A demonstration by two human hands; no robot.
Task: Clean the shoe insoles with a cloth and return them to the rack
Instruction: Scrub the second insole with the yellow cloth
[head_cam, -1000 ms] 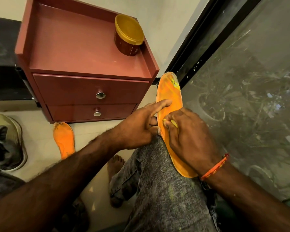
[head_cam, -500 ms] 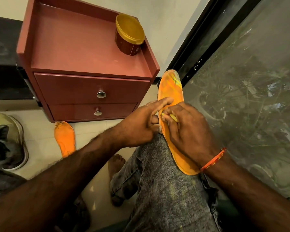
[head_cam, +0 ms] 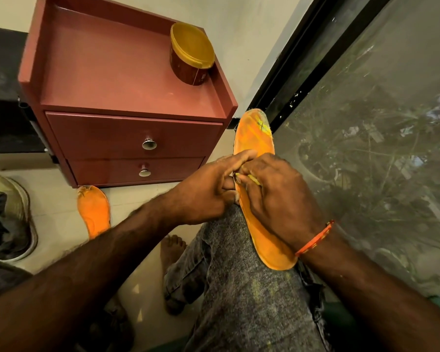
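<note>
- Little has moved over the last second: both hands have crept slightly up the insole toward its toe, and the view has tilted a touch, nothing more.
- Nearest, a grey-trousered knee [head_cam: 241, 288] carries the insole [head_cam: 258, 240], heel end close to the body, toe end pointing away toward the window frame [head_cam: 290, 80]; its long axis runs near to far.
- On that insole, the right hand [head_cam: 277, 196] lies over the middle with fingers curled, pinching something small and yellowish at its fingertips; whether that is the cloth, I cannot tell.
- Left hand [head_cam: 203, 191] comes in from the side, touching the right, its forefinger stretched across the insole's left edge and the other fingers curled under; the hands are together.
- My judgement: wiping continues along the length, toward the bare toe end beyond both hands, the right hand nearer.
- Farther left, a second insole [head_cam: 93, 212] lies on the floor, toe toward the red cabinet [head_cam: 127, 80].
- Atop it stands a yellow-lidded tub [head_cam: 191, 54].
</note>
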